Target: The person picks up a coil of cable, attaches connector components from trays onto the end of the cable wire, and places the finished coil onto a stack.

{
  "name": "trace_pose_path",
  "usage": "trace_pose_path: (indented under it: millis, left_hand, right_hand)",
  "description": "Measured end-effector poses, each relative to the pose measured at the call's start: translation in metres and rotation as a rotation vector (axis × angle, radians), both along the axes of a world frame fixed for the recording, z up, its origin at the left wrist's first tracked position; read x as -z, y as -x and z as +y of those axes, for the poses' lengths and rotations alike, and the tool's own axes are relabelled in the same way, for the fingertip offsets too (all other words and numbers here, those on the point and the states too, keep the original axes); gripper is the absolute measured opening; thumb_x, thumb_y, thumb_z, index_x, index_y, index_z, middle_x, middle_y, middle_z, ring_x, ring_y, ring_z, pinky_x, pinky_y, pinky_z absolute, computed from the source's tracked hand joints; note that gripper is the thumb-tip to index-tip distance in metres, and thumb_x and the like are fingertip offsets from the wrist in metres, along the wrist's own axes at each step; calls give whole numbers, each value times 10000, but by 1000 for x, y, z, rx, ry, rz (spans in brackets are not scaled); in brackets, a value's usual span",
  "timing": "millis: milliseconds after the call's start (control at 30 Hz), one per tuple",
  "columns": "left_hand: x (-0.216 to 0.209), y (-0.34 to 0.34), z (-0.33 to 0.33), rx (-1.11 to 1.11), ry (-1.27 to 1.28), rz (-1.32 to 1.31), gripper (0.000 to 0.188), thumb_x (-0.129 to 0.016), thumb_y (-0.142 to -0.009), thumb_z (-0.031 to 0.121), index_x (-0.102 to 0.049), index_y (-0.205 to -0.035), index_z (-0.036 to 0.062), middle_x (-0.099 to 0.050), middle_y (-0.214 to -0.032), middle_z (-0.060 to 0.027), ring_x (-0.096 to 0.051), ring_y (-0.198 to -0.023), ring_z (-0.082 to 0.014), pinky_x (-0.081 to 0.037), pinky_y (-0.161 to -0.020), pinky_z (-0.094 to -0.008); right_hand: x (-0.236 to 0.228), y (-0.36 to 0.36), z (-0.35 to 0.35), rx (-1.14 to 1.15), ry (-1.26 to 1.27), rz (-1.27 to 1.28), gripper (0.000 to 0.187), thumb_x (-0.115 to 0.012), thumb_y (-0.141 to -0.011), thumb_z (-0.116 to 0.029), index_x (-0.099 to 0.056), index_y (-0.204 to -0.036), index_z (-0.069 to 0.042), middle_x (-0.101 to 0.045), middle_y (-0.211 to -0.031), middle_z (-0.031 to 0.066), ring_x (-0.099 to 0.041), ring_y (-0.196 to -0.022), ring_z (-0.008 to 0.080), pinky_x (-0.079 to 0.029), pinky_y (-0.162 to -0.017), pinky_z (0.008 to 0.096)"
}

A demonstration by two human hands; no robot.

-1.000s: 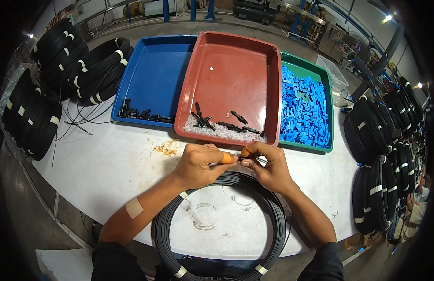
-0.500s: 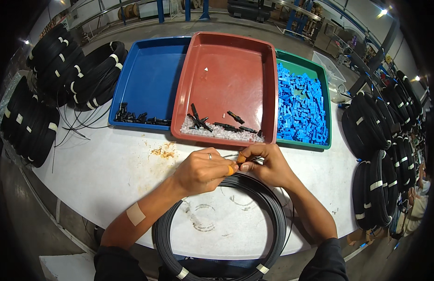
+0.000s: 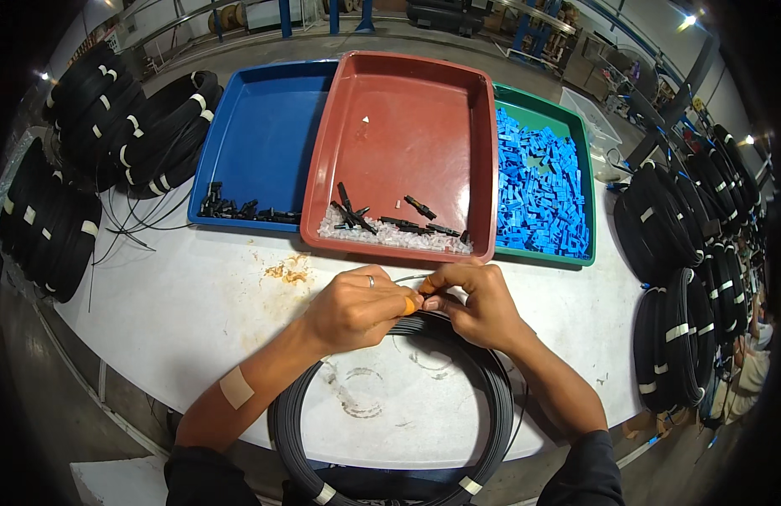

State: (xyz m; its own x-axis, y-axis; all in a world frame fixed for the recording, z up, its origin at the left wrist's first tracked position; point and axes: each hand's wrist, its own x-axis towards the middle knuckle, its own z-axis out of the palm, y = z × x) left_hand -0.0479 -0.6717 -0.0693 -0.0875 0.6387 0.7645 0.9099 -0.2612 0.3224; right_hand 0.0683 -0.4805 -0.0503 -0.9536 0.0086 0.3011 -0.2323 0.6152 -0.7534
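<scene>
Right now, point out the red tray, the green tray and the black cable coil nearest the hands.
Red tray [image 3: 407, 143]: head view, bare floor.
Green tray [image 3: 544, 115]: head view, bare far end.
Black cable coil [image 3: 287, 413]: head view, ring's left side.

We saw a glossy red plastic tray [image 3: 407, 135], a smooth white tabletop [image 3: 179, 312], a matt black cable coil [image 3: 287, 413], a shiny metal ring [image 3: 371, 282] and 2 matt dark cloth sleeves [image 3: 209, 476]

Pinched piece [image 3: 425, 295] mostly hidden, coil [image 3: 499, 405] cropped below
</scene>
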Motion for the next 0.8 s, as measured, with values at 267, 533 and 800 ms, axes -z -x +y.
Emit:
trace_pose_path:
  millis: [267, 533, 800]
  left_hand:
    - [0, -6, -2, -80, 14, -378, 150, -810, -703, -104, -737, -806, -23, -757, -813, -149, -714, -659, -227, -567, -623, -306]
    - [2, 1, 0, -33, -30, -7, 163, -821, -724, -47, -771, -872, -1, -766, -827, -95, -717, -686, -236, -566, -666, -315]
    - [-2, -6, -5, -216, -13, -470, 251, -824, -784, -23, -740, -1020, -25, -787, -916, -123, -773, -878, -196, -594, -802, -281]
  right_hand:
    - [4, -3, -2, 88, -142, 309, 183, -834, -768, -25, -725, -915, -17, -750, -851, 96, -690, -783, 262, -497, -774, 367]
    - [1, 2, 2, -45, 7, 52, 195, -805, -794, -10, -702, -959, 6, -738, -852, 121, -695, -755, 276, -522, -699, 379]
    - [4, 1, 10, 45, -19, 194, 225, -751, -828, 44, -694, -1039, -8, -736, -927, 138, -736, -799, 267, -566, -670, 348]
